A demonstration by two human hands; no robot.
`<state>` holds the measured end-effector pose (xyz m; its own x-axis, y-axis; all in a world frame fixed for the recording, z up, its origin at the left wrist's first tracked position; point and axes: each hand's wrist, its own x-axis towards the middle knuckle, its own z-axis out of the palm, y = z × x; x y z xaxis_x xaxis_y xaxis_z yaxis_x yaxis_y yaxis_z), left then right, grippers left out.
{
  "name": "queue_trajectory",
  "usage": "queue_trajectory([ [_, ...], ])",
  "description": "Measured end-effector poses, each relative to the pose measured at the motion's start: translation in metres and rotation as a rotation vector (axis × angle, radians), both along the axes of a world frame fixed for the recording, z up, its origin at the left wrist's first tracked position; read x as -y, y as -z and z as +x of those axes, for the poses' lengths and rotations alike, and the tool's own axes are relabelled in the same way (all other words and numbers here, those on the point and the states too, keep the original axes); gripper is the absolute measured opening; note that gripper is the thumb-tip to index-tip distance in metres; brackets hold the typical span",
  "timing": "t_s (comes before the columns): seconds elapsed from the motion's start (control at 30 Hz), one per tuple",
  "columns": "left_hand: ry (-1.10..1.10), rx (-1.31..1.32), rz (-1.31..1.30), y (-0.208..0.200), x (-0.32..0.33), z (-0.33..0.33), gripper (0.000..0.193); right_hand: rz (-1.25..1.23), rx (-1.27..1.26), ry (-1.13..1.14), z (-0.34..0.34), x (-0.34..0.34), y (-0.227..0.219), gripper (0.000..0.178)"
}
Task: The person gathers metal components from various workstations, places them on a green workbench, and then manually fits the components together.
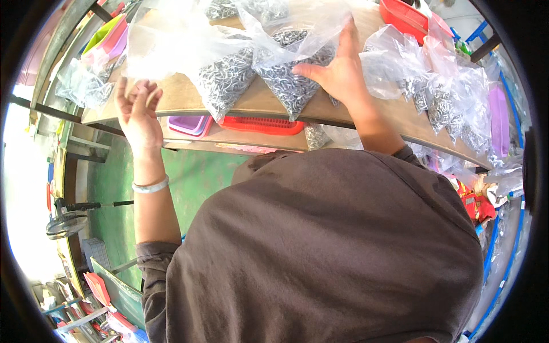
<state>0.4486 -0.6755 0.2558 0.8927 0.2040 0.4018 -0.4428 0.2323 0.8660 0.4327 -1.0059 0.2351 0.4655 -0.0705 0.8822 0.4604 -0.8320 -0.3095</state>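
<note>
Clear plastic bags of small silver metal pieces lie on the wooden table; what kind of pieces they are I cannot make out. My right hand (341,73) is at the right side of a middle bag (290,83), thumb and fingers spread apart; its fingertips reach the loose plastic at the top, and whether they press on it I cannot tell. Just left of that bag lies another filled bag (226,80). Off to the left, my left hand (139,117) is raised by the table's front edge, holding nothing, with its fingers loosely bent and apart.
More filled bags (441,108) crowd the right end of the table (178,98). A red basket (403,17) stands at the back right, a purple tray (499,123) at the right rim. Under the tabletop, a shelf holds a red basket (263,124) and purple trays (186,124).
</note>
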Motion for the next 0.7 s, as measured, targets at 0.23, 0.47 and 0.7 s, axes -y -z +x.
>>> queue_trajectory([
  [0.23,0.047,-0.339,0.383,0.046,0.006,-0.008,0.071,0.132,-0.309,-0.199,0.015,-0.019,-0.021,0.100],
  [0.47,0.152,-0.445,0.440,0.060,0.020,-0.002,0.076,0.270,-0.353,-0.384,0.039,-0.016,0.001,0.037],
  [0.7,0.300,-0.398,0.356,0.053,0.040,0.004,0.076,0.533,-0.257,-0.517,0.041,-0.025,0.002,0.013],
])
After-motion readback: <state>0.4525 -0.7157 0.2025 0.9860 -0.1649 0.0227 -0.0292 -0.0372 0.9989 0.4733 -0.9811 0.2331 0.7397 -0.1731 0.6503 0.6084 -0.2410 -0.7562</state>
